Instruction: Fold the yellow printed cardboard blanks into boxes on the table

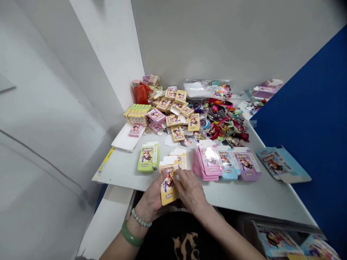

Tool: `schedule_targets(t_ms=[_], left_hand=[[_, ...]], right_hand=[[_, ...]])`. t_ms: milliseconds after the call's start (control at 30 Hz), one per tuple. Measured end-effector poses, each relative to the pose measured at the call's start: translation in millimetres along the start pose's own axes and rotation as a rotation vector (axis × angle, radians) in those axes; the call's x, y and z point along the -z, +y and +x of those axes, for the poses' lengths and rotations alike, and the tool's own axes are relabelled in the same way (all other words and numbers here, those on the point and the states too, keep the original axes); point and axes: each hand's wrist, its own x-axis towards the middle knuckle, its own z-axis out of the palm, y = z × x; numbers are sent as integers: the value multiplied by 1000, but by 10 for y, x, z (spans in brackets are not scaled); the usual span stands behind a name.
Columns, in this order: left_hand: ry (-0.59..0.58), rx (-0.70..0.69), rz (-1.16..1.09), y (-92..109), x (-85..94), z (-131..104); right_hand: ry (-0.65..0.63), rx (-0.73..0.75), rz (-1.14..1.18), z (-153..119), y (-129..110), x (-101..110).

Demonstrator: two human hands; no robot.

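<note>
A yellow card box [168, 187] with a cartoon figure printed on it is held between both hands, over the table's front edge. My left hand [153, 193] grips its left side, thumb on the printed face. My right hand [190, 188] closes on its upper right side with bent fingers. The box's top end looks open, with pale flaps showing. Just behind it lie more yellow boxes [181, 154], partly hidden by the held one. To the left rests a green box [148, 157]. On the right are stacked pink boxes [208, 162], a blue box [227, 164] and a purple box [245, 164].
Filled yellow boxes [176, 104] are heaped at the back, beside a row of boxes [137, 115] and a red plastic bag [142, 93]. Colourful hair ties [222, 119] pile up behind, near a clear tray [200, 90]. A blue partition [306, 108] borders the right.
</note>
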Motion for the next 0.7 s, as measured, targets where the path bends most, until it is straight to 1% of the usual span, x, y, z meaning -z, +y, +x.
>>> schedule_targets(t_ms=[33, 100, 167, 200, 267, 333, 433, 500, 567, 600, 633, 700], left_hand=[[5, -8, 24, -37, 19, -4], [17, -45, 77, -109, 44, -13], [12, -59, 112, -159, 44, -30], [4, -56, 120, -173, 35, -41], [-25, -29, 126, -183, 5, -70], [-57, -18, 163, -184, -27, -99], [-51, -96, 259, -196, -41, -121], [16, -184, 274, -206, -21, -113], [140, -280, 265, -206, 14, -93], [218, -322, 278, -204, 33, -84], [300, -357, 310, -201, 50, -78], [439, -407, 402, -199, 76, -80]], right_hand=[[20, 43, -70, -24, 8, -11], [38, 134, -113, -49, 49, -38], [-7, 214, -58, -46, 99, -53], [-46, 229, -5, -36, 114, -49], [-121, 181, 126, -13, 111, -12], [-184, 68, 288, 9, 67, 50], [-234, -95, 552, 26, -15, 110], [-186, -192, 727, 27, -42, 87], [-116, -272, 887, 17, -46, 22], [-109, -296, 944, 5, -42, -15], [-129, -303, 964, -12, -37, -50], [-203, -279, 884, -61, -21, -99]])
